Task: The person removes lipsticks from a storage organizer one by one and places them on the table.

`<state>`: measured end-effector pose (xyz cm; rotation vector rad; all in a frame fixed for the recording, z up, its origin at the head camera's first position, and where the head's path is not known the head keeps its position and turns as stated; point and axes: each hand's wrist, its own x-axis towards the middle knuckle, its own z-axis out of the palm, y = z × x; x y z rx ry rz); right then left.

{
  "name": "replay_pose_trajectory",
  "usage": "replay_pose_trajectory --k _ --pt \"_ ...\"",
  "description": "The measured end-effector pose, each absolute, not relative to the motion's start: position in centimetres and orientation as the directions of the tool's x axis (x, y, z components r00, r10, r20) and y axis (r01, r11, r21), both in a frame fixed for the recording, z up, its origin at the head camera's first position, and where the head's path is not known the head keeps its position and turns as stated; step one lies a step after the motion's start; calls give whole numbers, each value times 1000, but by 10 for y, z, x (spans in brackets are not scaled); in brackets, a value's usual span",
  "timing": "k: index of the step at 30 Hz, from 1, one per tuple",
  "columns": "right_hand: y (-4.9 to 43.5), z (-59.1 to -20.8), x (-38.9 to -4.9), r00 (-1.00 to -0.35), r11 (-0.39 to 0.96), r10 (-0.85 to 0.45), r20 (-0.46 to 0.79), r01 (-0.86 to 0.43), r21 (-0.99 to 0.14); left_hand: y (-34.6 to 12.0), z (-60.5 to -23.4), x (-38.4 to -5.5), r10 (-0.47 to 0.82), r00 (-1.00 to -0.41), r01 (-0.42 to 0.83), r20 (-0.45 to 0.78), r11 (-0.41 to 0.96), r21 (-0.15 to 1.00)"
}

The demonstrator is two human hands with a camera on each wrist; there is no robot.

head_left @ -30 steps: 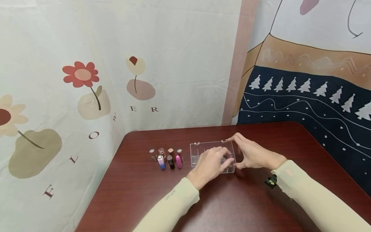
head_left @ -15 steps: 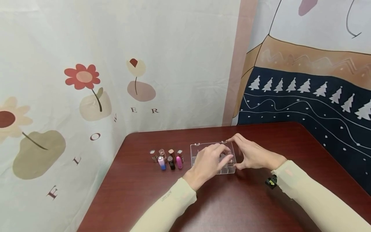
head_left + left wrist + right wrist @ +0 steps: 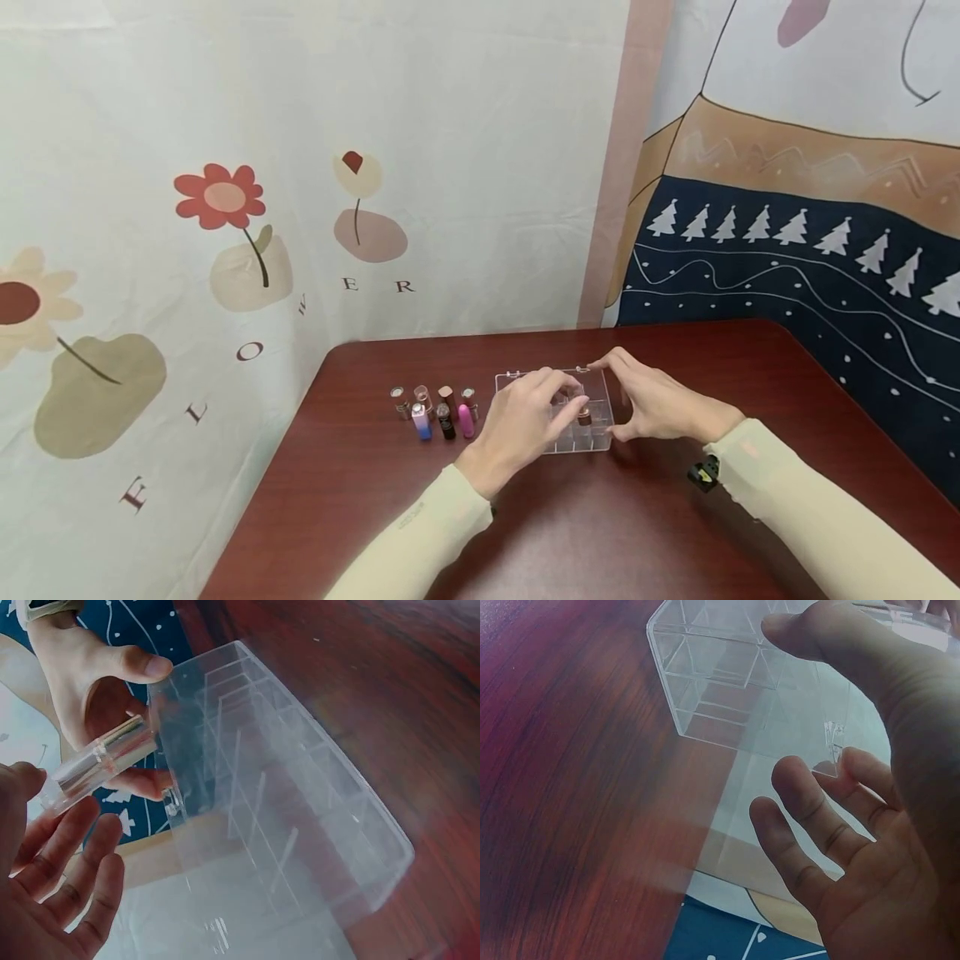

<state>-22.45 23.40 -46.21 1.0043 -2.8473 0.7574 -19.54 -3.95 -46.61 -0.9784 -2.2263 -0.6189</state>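
A clear lidded plastic organizer box [image 3: 555, 451] with small compartments stands on the table. My right hand [image 3: 660, 400] spans its right side, thumb at the near corner and fingertips by the hinge at the back. In the right wrist view, those fingertips touch the corner of the clear box [image 3: 712, 739]. My left hand [image 3: 517, 421] is over the box and pinches the clear end of a lipstick tube [image 3: 101, 761] between thumb and index finger. The tube's brown part [image 3: 585, 416] points down at the box; whether it touches a compartment cannot be told. The other left fingers are loosely bent.
Left of the box stand several lipsticks in two rows, among them a pink one [image 3: 466, 421], a black one [image 3: 446, 422] and a white-to-blue one [image 3: 422, 422]. A patterned cloth [image 3: 480, 167] hangs behind the brown table [image 3: 360, 500].
My left hand has shifted a little to the left with the lipstick tube, whose brown part now shows below the fingers. The right hand keeps its place on the box.
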Motion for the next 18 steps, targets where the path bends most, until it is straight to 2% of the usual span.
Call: replay_pose_trajectory --k 12,18 --pt "234 -462 -223 -802 683 -571 177 -583 -440 -74 -468 -190 447 -465 780 764 615 116" --pt "233 -462 -223 -801 683 -573 173 -583 -439 -89 -466 -185 443 -481 768 757 630 119"
